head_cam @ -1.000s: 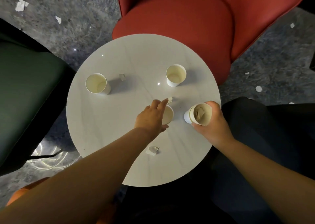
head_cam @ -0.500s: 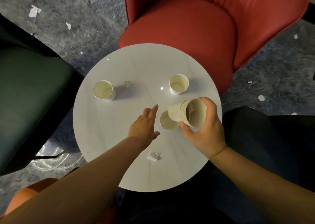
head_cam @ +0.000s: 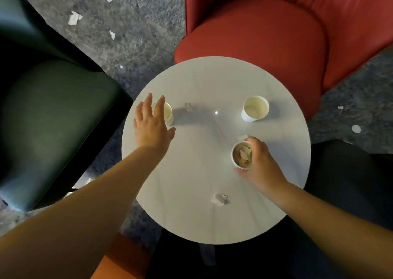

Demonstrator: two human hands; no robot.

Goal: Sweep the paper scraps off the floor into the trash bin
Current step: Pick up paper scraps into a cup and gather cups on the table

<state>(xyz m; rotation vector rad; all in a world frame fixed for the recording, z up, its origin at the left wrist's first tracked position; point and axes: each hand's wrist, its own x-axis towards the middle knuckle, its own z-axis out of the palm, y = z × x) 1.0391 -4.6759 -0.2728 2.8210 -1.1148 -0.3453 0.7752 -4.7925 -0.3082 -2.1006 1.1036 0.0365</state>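
The left hand reaches far-left over the round counter, fingers spread above a paper cup. The right hand curls round a scrap-filled cup. Three cups in all; paper scraps litter the far-left floor, three more on the counter.

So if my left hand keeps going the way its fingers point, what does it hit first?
The left hand, fingers spread, would meet the white paper cup at the round white table's left edge first. It seems just above the cup; whether it already touches is unclear.
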